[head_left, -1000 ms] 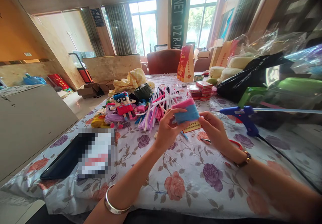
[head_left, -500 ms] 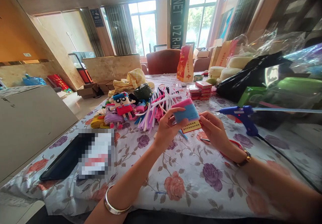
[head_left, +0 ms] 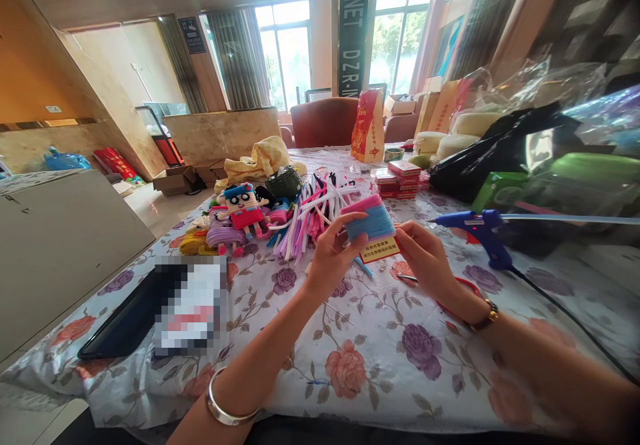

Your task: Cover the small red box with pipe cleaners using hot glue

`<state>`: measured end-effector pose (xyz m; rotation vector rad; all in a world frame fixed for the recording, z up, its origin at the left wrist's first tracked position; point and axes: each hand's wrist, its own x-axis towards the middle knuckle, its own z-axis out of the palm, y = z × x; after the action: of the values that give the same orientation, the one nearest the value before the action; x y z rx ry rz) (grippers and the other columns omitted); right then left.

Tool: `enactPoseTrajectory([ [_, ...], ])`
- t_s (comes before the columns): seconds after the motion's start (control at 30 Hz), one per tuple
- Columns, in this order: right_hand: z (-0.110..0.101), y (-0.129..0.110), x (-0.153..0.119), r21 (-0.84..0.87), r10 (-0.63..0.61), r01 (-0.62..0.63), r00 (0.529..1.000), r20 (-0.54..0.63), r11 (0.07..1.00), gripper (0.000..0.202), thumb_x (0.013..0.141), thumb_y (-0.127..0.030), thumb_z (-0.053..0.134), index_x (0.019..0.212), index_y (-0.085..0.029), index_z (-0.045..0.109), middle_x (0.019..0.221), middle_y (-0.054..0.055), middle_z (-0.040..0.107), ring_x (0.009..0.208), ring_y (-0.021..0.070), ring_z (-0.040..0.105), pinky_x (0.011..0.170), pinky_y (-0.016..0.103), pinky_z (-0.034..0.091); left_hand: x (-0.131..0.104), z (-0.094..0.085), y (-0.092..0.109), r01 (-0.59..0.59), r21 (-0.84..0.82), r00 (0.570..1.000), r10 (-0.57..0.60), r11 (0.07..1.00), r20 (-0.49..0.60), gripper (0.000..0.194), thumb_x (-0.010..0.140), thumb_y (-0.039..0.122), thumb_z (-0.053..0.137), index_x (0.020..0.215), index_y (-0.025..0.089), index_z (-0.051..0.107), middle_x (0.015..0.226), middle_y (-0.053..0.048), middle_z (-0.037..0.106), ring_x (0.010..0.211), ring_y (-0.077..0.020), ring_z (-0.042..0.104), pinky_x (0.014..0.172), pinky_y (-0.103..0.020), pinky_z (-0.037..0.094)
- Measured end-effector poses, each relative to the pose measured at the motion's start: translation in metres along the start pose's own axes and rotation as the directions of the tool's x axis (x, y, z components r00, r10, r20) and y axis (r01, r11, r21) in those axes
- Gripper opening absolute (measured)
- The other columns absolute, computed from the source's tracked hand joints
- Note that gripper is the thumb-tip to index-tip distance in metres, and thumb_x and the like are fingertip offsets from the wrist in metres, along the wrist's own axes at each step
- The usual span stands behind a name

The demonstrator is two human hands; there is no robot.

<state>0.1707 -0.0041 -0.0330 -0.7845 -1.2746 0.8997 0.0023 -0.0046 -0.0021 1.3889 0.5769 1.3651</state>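
Above the table my left hand (head_left: pixel 336 242) holds a small cigarette-style box (head_left: pixel 381 250), thumb in front and fingers along its upper side. Rows of fuzzy pipe cleaner (head_left: pixel 373 222) wrap most of it, pink at the top and light blue below. A gold strip with dark print and a red border shows bare at its bottom. My right hand (head_left: pixel 423 248) is closed at the box's right edge, thumb and fingertips pinched there; whether they also grip a pipe cleaner end is hidden. Red-handled scissors (head_left: pixel 457 298) lie on the cloth, partly under my right wrist.
A blue glue gun (head_left: pixel 483 228) with a cord stands at the right. Behind my hands lie loose pipe cleaners (head_left: pixel 313 218), a pipe-cleaner doll (head_left: pixel 243 208) and stacked red boxes (head_left: pixel 405 177). A black tray-like object (head_left: pixel 125 322) lies left; a black plastic bag (head_left: pixel 500 152) sits right.
The box has tilted slightly, so more of its printed gold strip shows. My left thumb has shifted a little to the left. Both hands stay in nearly the same place.
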Motion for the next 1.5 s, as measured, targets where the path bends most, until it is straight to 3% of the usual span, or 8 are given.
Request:
enactPoseTrajectory([
  [0.3, 0.0, 0.001, -0.001, 0.008, 0.001, -0.001, 1.0, -0.029, 1.0, 0.024, 0.079, -0.044, 0.067, 0.07, -0.023, 0.059, 0.084, -0.001, 0.068, 0.074, 0.0127, 0.061, 0.068, 0.026, 0.051, -0.001, 0.002, 0.005, 0.006, 0.077, 1.0, -0.005, 0.997, -0.001, 0.037, 0.068, 0.028, 0.076, 0.102, 0.024, 0.062, 0.095, 0.0, 0.061, 0.083, -0.0121, 0.059, 0.072, -0.021, 0.052],
  [0.53, 0.002, -0.003, -0.001, 0.015, 0.0, -0.001, 1.0, 0.016, 1.0, 0.027, 0.077, -0.048, 0.067, 0.07, -0.023, 0.058, 0.087, 0.001, 0.069, 0.076, 0.0148, 0.062, 0.068, 0.028, 0.054, -0.001, 0.002, 0.004, -0.015, 0.12, 0.999, 0.019, 0.993, -0.029, 0.031, 0.07, 0.027, 0.074, 0.1, 0.024, 0.064, 0.103, -0.001, 0.064, 0.088, -0.0143, 0.061, 0.075, -0.024, 0.052],
  [0.73, 0.002, -0.005, 0.0, 0.082, 0.026, -0.031, 0.998, 0.061, 0.996, 0.026, 0.073, -0.047, 0.072, 0.071, -0.024, 0.06, 0.082, 0.0, 0.067, 0.073, 0.0139, 0.062, 0.066, 0.027, 0.053, 0.001, -0.002, -0.001, 0.029, -0.007, 0.999, -0.029, 1.0, -0.018, 0.034, 0.066, 0.028, 0.077, 0.098, 0.024, 0.067, 0.091, 0.001, 0.064, 0.082, -0.012, 0.059, 0.074, -0.023, 0.051],
  [0.9, 0.002, -0.012, 0.0, 0.13, 0.116, -0.129, 0.988, 0.105, 0.983, 0.031, 0.066, -0.048, 0.077, 0.067, -0.023, 0.058, 0.072, -0.002, 0.063, 0.065, 0.0118, 0.058, 0.061, 0.026, 0.05, 0.003, -0.004, -0.001, 0.076, -0.149, 0.996, -0.082, 0.986, -0.032, 0.04, 0.055, 0.024, 0.084, 0.092, 0.024, 0.07, 0.085, 0.002, 0.062, 0.074, -0.0089, 0.056, 0.067, -0.02, 0.05],
  [1.03, 0.0, -0.017, 0.001, 0.118, 0.198, -0.218, 0.967, 0.161, 0.969, 0.036, 0.061, -0.049, 0.08, 0.061, -0.021, 0.057, 0.068, -0.003, 0.061, 0.06, 0.0106, 0.056, 0.058, 0.025, 0.048, 0.004, -0.002, 0.003, 0.132, -0.251, 0.99, -0.139, 0.959, -0.012, 0.041, 0.05, 0.02, 0.086, 0.089, 0.024, 0.072, 0.081, 0.003, 0.063, 0.073, -0.0088, 0.056, 0.067, -0.021, 0.049],
  [1.27, -0.006, -0.02, 0.005, 0.168, 0.229, -0.278, 0.937, 0.262, 0.946, 0.029, 0.061, -0.039, 0.082, 0.065, -0.021, 0.06, 0.074, -0.003, 0.064, 0.067, 0.0107, 0.06, 0.068, 0.025, 0.051, 0.004, -0.005, 0.004, 0.192, -0.308, 0.98, -0.197, 0.932, 0.017, 0.043, 0.046, 0.016, 0.086, 0.086, 0.024, 0.072, 0.082, 0.003, 0.065, 0.074, -0.0098, 0.057, 0.068, -0.022, 0.046],
  [1.5, -0.018, -0.012, 0.005, 0.184, 0.263, -0.393, 0.832, 0.489, 0.901, 0.027, 0.059, -0.028, 0.084, 0.083, -0.023, 0.071, 0.074, -0.004, 0.069, 0.067, 0.0103, 0.063, 0.071, 0.024, 0.052, 0.001, -0.006, 0.006, 0.295, -0.315, 0.949, -0.239, 0.902, 0.205, 0.04, 0.051, 0.011, 0.083, 0.088, 0.022, 0.073, 0.076, 0.002, 0.065, 0.07, -0.0106, 0.058, 0.067, -0.024, 0.046],
])
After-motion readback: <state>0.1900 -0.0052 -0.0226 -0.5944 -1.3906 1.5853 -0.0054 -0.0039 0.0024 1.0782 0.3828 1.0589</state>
